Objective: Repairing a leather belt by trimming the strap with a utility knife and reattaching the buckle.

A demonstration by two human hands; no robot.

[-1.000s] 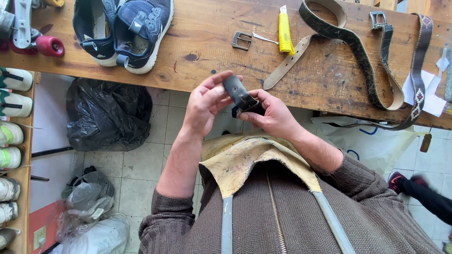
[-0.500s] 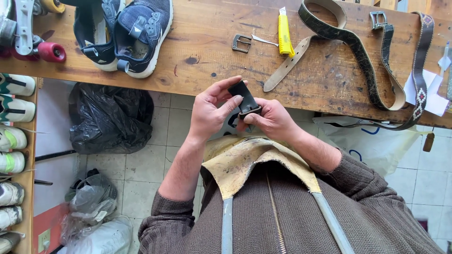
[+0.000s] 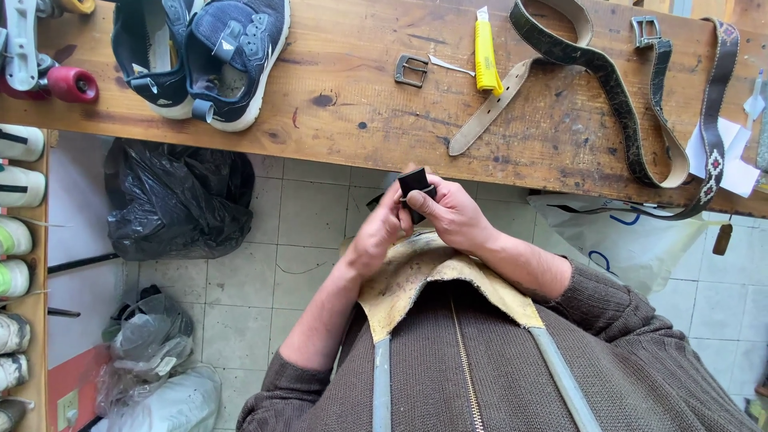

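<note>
Both hands, the left hand [image 3: 380, 232] and right hand [image 3: 448, 214], remain clamped together on the small black leather piece [image 3: 415, 186], now raised closer to the near edge of the wooden surface [image 3: 360, 104], below the loose buckle [image 3: 411, 70].

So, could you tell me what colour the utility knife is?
The utility knife is yellow, clearest in the head view.

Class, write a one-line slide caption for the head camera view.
Both hands, left hand and right hand, grip a small black leather piece below a worn wooden workbench.
</note>
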